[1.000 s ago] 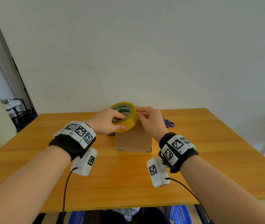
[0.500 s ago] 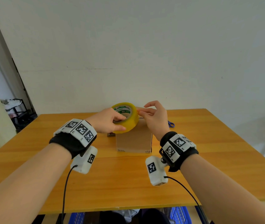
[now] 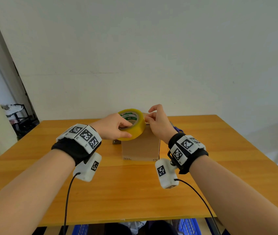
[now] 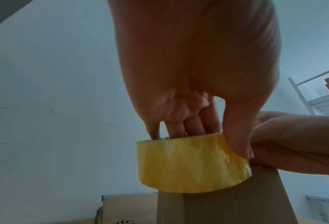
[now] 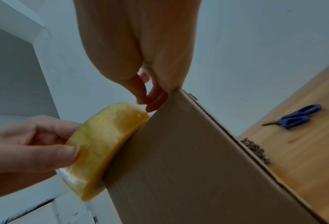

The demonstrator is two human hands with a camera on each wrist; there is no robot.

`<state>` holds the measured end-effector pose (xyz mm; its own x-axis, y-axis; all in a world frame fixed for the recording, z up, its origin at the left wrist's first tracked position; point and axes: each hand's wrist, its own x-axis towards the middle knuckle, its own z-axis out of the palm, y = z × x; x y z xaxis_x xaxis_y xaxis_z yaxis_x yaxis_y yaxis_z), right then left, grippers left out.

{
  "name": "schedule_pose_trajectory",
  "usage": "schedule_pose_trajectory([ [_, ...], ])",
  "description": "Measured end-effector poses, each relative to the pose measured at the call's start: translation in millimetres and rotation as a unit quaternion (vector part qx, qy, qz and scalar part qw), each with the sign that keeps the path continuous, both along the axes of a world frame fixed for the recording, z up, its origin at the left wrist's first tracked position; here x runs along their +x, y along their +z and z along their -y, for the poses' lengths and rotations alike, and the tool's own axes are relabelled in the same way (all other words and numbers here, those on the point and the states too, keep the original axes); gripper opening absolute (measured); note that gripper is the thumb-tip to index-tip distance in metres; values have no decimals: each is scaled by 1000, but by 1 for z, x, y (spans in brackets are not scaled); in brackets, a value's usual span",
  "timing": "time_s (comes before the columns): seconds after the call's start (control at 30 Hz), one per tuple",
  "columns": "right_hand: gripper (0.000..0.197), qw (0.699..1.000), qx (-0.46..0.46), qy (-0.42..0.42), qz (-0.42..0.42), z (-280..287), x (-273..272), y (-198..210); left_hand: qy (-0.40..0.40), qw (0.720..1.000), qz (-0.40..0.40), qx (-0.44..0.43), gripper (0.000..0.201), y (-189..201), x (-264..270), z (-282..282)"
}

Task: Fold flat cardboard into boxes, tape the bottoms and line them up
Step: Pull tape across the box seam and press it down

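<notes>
Fingers (image 4: pixel 179 128) of my left hand (image 3: pixel 112 127) are hooked through the core of the yellow tape roll (image 3: pixel 132 123) with the thumb clamped on its outer face, so the roll sits steady against the top near edge of the cardboard box (image 3: pixel 140 148). I read that grip as an anchor: it lets the roll turn while the other hand draws tape off. My right hand (image 3: pixel 158 123) has thumb and forefinger pinched together just beside the roll's rim, the other fingers lifted and loosely spread. I judge it is picking at the tape's free end, but the film is clear and I cannot make out whether any of it is actually caught between the fingertips.

Standing upright near the middle of the table (image 3: pixel 134 192), the box shows only its near wall in the head view; the flaps to be taped are hidden behind the roll and both hands. Blue scissors (image 5: pixel 296 116) lie on the table to the right, well apart, presumably kept ready for cutting. More cardboard (image 4: pixel 129 207) lies behind the box on the left, partly cut off.
</notes>
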<state>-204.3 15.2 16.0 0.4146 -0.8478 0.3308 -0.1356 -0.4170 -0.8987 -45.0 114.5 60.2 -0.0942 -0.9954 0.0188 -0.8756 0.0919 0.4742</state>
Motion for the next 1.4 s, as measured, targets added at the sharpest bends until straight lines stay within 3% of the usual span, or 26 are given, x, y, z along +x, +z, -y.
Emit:
schedule_pose_trajectory([
  [0.2, 41, 997, -35, 28, 56, -9, -10, -9, 3, 1000, -3, -16, 35, -2, -3, 3],
  [0.5, 22, 993, -33, -20, 107, -11, -8, -12, 1, 1000, 0, -10, 33, 0, -3, 3],
  [0.93, 29, 990, -5, -35, 135, -8, -7, -13, -4, 1000, -20, -1, 33, -1, 1, 3],
  [1.03, 36, 996, -16, -22, 86, -2, -7, -13, 1, 1000, -26, -5, 35, -1, 0, 3],
  [1.2, 38, 989, -125, -14, -79, 0, -5, -10, -7, 1000, -9, -11, 31, 0, -1, 5],
  [1.4, 31, 988, -135, -28, -73, -5, -7, -10, -10, 1000, 18, -9, 29, 0, -1, 7],
])
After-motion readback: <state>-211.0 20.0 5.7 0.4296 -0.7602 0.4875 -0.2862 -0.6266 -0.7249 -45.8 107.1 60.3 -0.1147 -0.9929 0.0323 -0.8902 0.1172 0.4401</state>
